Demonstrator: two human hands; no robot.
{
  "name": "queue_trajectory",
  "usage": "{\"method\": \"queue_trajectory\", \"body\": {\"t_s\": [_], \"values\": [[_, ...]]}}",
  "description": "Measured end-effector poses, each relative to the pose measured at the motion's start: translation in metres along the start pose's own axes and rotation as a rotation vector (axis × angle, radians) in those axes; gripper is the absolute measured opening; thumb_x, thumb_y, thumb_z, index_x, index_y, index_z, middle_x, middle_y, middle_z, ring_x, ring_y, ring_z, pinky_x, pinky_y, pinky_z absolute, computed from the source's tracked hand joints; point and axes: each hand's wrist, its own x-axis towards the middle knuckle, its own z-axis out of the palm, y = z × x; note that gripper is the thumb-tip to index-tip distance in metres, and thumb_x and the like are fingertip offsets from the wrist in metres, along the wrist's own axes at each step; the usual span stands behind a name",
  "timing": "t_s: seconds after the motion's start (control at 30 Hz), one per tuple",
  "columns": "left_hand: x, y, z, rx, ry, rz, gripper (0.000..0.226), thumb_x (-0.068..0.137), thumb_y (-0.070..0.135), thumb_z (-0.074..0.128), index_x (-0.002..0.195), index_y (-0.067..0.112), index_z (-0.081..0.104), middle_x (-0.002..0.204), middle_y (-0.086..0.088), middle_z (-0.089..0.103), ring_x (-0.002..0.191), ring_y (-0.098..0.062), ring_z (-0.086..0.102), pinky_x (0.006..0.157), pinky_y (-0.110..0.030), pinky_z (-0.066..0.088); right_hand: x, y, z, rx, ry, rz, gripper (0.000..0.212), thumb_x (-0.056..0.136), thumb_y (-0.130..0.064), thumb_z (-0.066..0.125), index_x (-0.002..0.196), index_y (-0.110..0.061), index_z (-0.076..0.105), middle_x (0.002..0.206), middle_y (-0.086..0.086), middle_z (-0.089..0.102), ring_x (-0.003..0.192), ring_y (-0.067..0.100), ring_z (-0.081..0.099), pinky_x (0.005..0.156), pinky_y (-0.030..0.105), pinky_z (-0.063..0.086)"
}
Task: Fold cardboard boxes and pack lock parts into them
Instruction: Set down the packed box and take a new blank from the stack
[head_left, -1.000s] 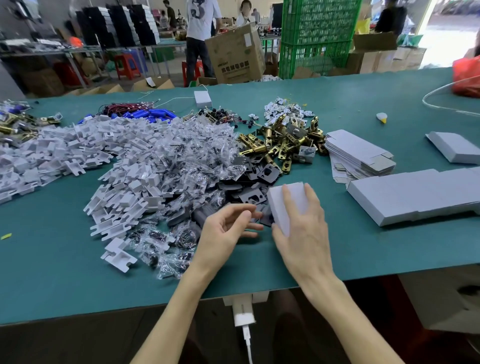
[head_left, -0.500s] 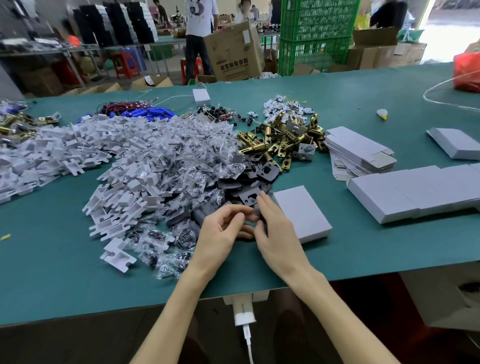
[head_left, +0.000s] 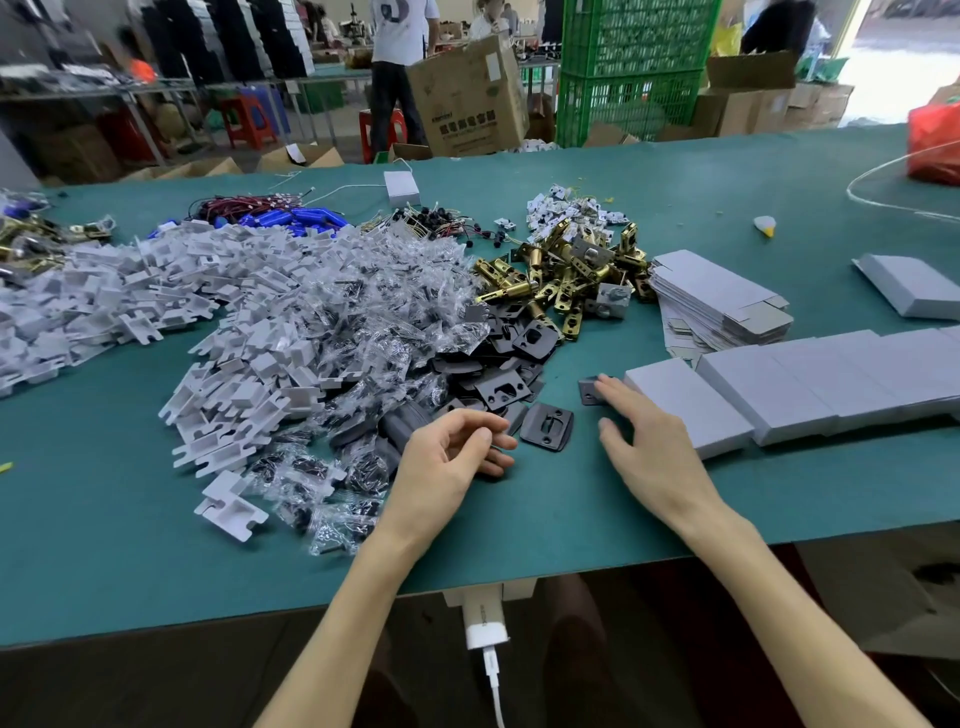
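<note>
The left hand (head_left: 452, 457) is resting on the green table (head_left: 519, 545) at the six o'clock edge of a heap of black plates (head_left: 498, 358). Its fingers are loosely curled, with nothing visible between them. The right hand (head_left: 654, 447) is lying flat, fingers straight and slightly spread. Its index fingertip is touching a small dark plate (head_left: 589, 391), and its outer side is sitting just beside the nearest closed grey box (head_left: 685, 410). That box is heading a row of closed boxes (head_left: 841, 379) running toward three o'clock. Between the hands another black plate (head_left: 548, 427) is lying alone. At one o'clock from the right hand a stack of flat box blanks (head_left: 722, 296) is lying, and at twelve o'clock brass latches (head_left: 566, 275) are lying in a heap. Clear bags of screws (head_left: 363, 332) and white trays (head_left: 156, 291) are spreading toward nine o'clock.
</note>
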Motion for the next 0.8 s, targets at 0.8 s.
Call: {"method": "queue_trajectory", "body": {"t_s": [0.8], "values": [[-0.002,-0.002,-0.001,0.077,-0.017,-0.002,0.022,0.106,0.003,0.054,0.109,0.011,0.073,0.095,-0.009,0.078,0.086,-0.023,0.075,0.079,-0.027,0.06,0.018,0.042,-0.043,-0.06,-0.018,0.102,0.05,0.102,-0.011,0.055,0.151,-0.014,0.049,0.157,-0.004,0.045,0.149,0.013,0.035,0.119,0.019,0.018]]}}
